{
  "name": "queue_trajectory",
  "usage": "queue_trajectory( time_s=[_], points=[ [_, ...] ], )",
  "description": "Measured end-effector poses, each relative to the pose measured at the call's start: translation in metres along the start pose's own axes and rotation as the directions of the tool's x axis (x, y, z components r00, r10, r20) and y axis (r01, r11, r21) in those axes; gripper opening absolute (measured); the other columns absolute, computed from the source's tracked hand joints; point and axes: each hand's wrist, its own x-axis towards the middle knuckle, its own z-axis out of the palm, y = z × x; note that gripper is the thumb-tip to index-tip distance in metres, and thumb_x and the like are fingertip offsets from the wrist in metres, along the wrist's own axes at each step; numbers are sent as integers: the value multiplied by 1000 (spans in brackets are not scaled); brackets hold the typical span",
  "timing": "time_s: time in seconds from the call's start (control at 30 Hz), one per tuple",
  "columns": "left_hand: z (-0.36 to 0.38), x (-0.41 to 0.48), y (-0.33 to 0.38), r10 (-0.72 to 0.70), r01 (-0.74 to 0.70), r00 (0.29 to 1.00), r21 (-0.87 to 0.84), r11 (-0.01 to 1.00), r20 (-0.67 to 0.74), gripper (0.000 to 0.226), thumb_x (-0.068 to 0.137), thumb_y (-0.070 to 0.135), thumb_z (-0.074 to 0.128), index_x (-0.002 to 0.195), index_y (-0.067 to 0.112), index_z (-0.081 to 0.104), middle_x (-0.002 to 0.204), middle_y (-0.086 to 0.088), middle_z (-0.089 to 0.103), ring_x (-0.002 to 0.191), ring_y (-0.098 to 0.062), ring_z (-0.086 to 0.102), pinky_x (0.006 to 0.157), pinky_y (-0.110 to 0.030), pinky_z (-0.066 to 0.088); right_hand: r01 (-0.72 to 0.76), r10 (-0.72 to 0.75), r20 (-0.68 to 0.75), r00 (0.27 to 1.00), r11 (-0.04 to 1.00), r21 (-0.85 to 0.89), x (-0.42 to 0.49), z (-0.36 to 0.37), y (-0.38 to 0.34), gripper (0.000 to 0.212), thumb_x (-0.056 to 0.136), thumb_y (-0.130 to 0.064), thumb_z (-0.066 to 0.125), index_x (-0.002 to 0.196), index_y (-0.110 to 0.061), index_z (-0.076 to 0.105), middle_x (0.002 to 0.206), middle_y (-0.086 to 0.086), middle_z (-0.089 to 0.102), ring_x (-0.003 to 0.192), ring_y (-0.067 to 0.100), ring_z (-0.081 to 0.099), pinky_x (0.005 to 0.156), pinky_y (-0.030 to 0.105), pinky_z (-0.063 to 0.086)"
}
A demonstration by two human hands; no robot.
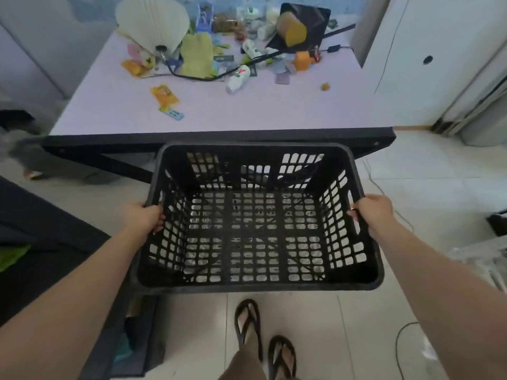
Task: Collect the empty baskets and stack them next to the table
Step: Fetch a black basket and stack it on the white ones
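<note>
You hold the black lattice basket (258,218) in the centre of the frame, empty, above the tiled floor (411,171). Your left hand (145,216) grips its left rim and your right hand (373,212) grips its right rim, fingers curled over the edges. Across the upper frame, the lilac table (219,111) carries scattered clutter, including a white bottle (238,78).

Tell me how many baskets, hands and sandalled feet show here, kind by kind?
Black basket, empty, gripped at its two short sides: 1
Hands, left hand and right hand, fingers curled over the rim: 2
Feet in dark sandals, left foot and right foot, on the tiled floor: 2
Total: 5
</note>
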Motion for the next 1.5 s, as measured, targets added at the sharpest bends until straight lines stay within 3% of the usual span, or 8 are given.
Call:
queue_trajectory(
  time_s=[0.13,0.33,0.7,0.87,1.03,1.23,1.4,1.5],
  points=[
    [14,42,2,-48,41,994,69,997,100,14,84,4,58,93,13,63,68,-7,64,54,-16,57,44,-26,47,-63,62,-22,998,997,-37,21,23,11,19,87,6,49,92,-3,65,80,12,66,66,21,64,55,30,52],
    [15,68,1,-14,-3,992,135,991,127,25,78,5,65,80,31,63,78,-1,70,74,-16,68,57,-29,51,-23,22,-12,1000,998,-53,40,46,11,19,84,0,57,84,-16,66,79,6,68,66,17,62,58,28,51],
    [16,58,4,92,-98,994,104,990,57,2,79,15,62,78,17,63,73,-10,69,66,-21,68,61,-36,54,-6,3,-75,997,999,-39,43,42,2,25,75,-3,55,71,-24,68,65,2,68,55,15,65,47,26,48],
    [22,62,12,69,-75,994,67,995,85,6,81,16,60,77,14,64,70,-11,68,63,-22,65,61,-34,52,-50,50,-5,999,997,-55,55,47,-13,14,76,-1,59,73,-13,66,60,8,60,48,20,56,46,26,45],
    [27,66,21,-2,-15,990,120,993,141,15,86,22,59,93,9,61,75,-9,65,66,-20,64,55,-28,45,-53,68,78,995,982,-182,58,44,-15,12,80,-4,60,90,-7,65,72,10,64,59,22,59,54,30,49],
    [33,53,9,21,-30,998,152,988,61,12,89,21,57,94,10,56,69,-2,60,59,-14,58,48,-24,39,-91,99,20,995,965,-244,51,37,5,62,77,-18,64,135,-11,45,128,16,57,108,36,59,93,50,49],
    [29,39,2,21,-21,1000,180,983,2,32,86,28,61,112,14,50,72,5,54,61,-9,54,47,-22,37,-137,157,61,986,957,-255,45,21,22,65,75,-29,67,133,-8,45,122,17,60,102,33,61,89,47,51],
    [23,27,-5,-10,8,1000,168,986,7,44,85,27,61,122,7,49,82,0,59,65,-11,54,50,-25,39,-114,131,55,990,961,-253,39,14,24,53,79,-31,65,124,-6,51,116,16,63,89,26,63,72,37,51]
  ],
)
